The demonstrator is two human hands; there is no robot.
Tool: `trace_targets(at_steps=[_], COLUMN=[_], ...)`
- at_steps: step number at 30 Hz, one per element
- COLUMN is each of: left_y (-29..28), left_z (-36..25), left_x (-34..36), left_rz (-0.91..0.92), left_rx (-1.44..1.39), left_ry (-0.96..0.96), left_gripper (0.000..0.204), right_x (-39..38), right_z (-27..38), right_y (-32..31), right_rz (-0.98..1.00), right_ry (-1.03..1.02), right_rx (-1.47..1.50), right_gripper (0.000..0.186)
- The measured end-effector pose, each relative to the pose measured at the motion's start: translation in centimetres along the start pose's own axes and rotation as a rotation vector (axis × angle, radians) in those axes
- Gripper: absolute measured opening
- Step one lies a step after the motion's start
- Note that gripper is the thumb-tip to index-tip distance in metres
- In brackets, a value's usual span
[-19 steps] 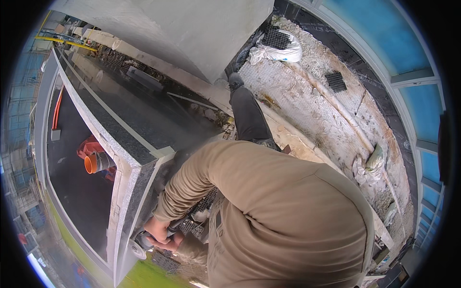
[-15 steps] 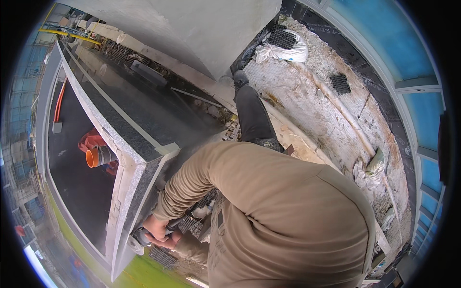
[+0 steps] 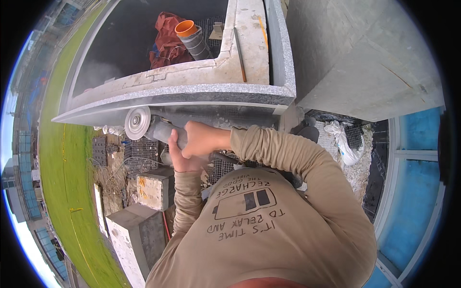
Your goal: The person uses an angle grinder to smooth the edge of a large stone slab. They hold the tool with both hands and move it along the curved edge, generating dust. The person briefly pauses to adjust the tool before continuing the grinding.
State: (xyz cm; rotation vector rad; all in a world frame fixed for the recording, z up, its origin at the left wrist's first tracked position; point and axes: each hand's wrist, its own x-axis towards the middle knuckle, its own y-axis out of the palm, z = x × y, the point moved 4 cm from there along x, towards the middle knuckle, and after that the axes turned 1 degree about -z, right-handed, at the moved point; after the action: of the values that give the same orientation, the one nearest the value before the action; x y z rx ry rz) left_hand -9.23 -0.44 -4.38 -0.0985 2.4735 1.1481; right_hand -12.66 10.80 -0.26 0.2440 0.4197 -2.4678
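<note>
Both hands are closed on a grey angle grinder (image 3: pixel 162 131) in the middle of the head view. My left hand (image 3: pixel 181 157) wraps it from below, thumb up. My right hand (image 3: pixel 204 138) grips it from the right, partly covering the rear of the body. A round, pale disc (image 3: pixel 138 123) at the grinder's left end lies against the dark face of a granite slab wall (image 3: pixel 201 90); whether it touches cannot be told. A thin light strip runs along the slab just above the disc. Haze hangs near the slab.
Behind the slab, an orange-topped pipe (image 3: pixel 186 29) stands beside a red cloth (image 3: pixel 169 45) in a dark recess. A rod (image 3: pixel 239 55) lies on the pale ledge. Stone blocks (image 3: pixel 136 230), black grids (image 3: pixel 139 156) and rubble lie below left. A concrete wall (image 3: pixel 370 62) rises right.
The view has swung round, so the slab now runs across the top instead of down the left. The hands and grinder appear nearer the middle. Both hands still hold the grinder.
</note>
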Motion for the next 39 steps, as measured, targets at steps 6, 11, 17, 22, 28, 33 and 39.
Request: trace_targets(at_steps=[6,11,17,22,28,33,39], left_y=[1.9,1.1,0.9,0.6,0.3,0.3,0.5], left_z=[2.5,2.7,2.0,1.1,0.2,-0.9,-1.6], left_x=[-0.9,-0.6,0.2,0.8,1.7,2.3,2.7], left_rz=[-0.039,-0.030,-0.015,-0.011,0.003,0.010,-0.022], left_rx=[-0.059,-0.037,-0.068,-0.088,-0.104,-0.100,-0.094], left_ry=[0.040,0.004,0.045,0.045,0.053,0.022,0.030], left_gripper=[0.034,0.030,0.027,0.027,0.028,0.032,0.036], right_x=[-2.1,-2.2,-1.1,-0.2,0.8,2.0,2.7], right_z=[-0.5,-0.6,-0.1,0.8,1.5,1.9,2.2], right_y=[-1.1,-1.0,-0.6,-0.2,-0.1,0.0,-0.2], right_rz=[-0.119,-0.049,-0.017,0.013,0.015,0.038,0.022], right_ry=[-0.045,-0.120,-0.076,-0.096,-0.044,-0.033,0.020], right_rx=[0.037,0.127,0.148,0.172,0.142,0.133,0.145], right_gripper=[0.058,0.053,0.040,0.033,0.036,0.038,0.038])
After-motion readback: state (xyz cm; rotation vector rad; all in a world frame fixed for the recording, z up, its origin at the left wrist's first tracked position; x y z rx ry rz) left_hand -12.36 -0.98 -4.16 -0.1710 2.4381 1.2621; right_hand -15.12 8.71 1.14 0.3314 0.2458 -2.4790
